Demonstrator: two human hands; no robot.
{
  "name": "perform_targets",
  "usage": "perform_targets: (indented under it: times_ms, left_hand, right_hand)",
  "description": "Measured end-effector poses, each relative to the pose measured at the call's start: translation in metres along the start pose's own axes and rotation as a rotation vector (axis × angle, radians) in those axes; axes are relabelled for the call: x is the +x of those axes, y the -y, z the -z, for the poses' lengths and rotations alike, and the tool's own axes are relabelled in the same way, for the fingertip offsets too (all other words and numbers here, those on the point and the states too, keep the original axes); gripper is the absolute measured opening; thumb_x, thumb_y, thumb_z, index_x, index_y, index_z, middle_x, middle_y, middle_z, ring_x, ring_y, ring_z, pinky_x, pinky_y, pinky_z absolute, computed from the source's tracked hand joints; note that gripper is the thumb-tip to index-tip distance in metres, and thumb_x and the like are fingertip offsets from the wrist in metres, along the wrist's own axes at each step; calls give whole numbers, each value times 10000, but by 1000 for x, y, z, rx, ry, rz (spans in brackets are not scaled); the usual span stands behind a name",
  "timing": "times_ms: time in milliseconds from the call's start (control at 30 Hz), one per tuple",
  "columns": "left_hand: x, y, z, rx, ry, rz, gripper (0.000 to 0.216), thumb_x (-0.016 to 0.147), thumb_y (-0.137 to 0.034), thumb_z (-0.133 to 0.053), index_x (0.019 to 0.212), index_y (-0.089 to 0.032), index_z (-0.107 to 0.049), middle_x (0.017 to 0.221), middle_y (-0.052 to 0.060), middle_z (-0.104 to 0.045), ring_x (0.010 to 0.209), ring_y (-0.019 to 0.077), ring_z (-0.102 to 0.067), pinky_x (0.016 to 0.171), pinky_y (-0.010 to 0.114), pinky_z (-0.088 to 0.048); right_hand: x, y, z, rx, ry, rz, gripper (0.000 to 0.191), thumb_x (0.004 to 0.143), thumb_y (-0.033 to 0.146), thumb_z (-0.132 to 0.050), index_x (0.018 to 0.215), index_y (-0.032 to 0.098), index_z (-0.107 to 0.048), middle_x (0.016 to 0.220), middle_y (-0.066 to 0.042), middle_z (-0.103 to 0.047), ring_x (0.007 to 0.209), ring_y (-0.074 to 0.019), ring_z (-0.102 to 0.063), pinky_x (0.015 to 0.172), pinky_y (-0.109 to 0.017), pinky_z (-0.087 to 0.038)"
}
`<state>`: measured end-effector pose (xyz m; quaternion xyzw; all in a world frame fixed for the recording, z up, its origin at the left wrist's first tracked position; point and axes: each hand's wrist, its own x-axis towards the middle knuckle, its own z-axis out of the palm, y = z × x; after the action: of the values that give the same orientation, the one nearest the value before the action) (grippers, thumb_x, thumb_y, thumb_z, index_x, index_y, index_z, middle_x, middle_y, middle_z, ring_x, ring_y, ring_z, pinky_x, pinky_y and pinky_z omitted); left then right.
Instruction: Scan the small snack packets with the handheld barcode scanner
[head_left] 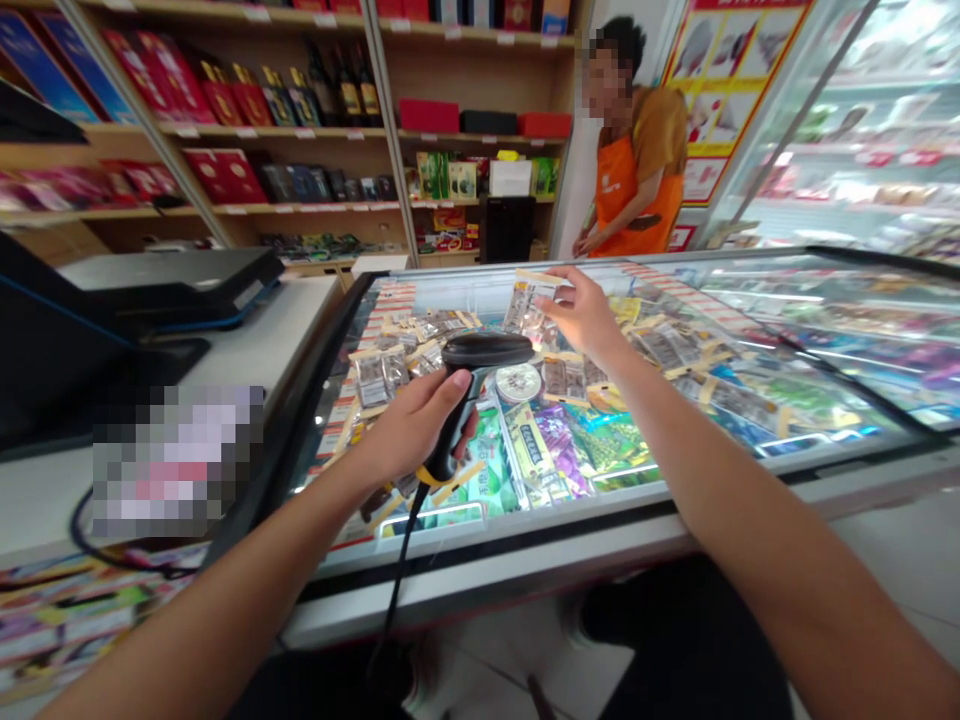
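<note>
My left hand (pixel 409 425) is wrapped round the handle of a black barcode scanner (pixel 487 350), whose cable hangs down over the front edge. Pinched between the fingers of my right hand (pixel 585 315) is a small clear snack packet (pixel 523 308) with a tan border, held upright just beyond the scanner head. Below both hands is the glass top of a chest freezer (pixel 420 545). Similar snack packets (pixel 379 375) are spread about on the glass. A round white-lidded tub (pixel 517 382) and green bags (pixel 484 460) show below the scanner.
On the left, a white counter (pixel 296 330) carries a flat black device (pixel 180 280). A person in an orange apron (pixel 637 195) stands beyond the freezer. Shelves (pixel 292 130) of boxes and bottles line the back; a glass-fronted display (pixel 862 150) is at right.
</note>
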<state>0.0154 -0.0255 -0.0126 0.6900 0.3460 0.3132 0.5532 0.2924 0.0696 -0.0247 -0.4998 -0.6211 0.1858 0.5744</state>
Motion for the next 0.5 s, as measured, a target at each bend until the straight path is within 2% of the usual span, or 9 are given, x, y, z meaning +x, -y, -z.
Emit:
perform_targets:
  times_ms: [100,200,300,367,433,500]
  left_hand:
    - [-1,0,0,0,12,-13,573,884,-765,-533,874,-192,-506,599,-18,-612,422,106,-551,404,206,-458]
    - [-1,0,1,-7,14,-22,589,865,-778,-555,848,-191,-504,607,-15,-614,427,103,-554,399,201,-454]
    - [0,-1,5,-23,-11,-32,592,857,-771,-575,806,-185,-510,607,-9,-613,422,98,-555,393,198,-447]
    - [1,-3,8,-47,-43,-51,590,853,-767,-580,787,-186,-506,601,-7,-611,412,99,-552,382,200,-432]
    - [2,-5,11,-71,-84,-75,579,859,-759,-574,788,-189,-501,598,-6,-612,408,100,-547,377,201,-419]
    - [1,-9,14,-84,-132,-99,557,877,-737,-561,789,-190,-501,592,-4,-609,408,98,-540,380,200,-409]
  right_hand:
    - [-2,0,0,0,-2,18,348,797,327,-723,1104,253,-579,919,-43,-711,791,-223,-682,630,-338,-569]
    - [-2,0,4,-38,38,-20,363,823,299,-694,1162,263,-567,875,-25,-691,731,-207,-657,605,-326,-548]
    - [-1,-6,16,-163,140,-138,494,832,253,-669,1300,249,-512,774,6,-655,628,-191,-610,583,-314,-517]
    - [-2,-13,25,-326,211,-210,604,803,223,-686,1372,220,-483,745,5,-651,637,-206,-609,616,-326,-520]
    - [-5,-17,30,-549,234,-245,684,777,220,-717,1418,189,-482,847,-56,-696,778,-259,-654,728,-376,-543]
    - [-12,-16,28,-791,180,-228,716,775,227,-731,1448,155,-498,1108,-174,-705,1045,-358,-647,896,-485,-522]
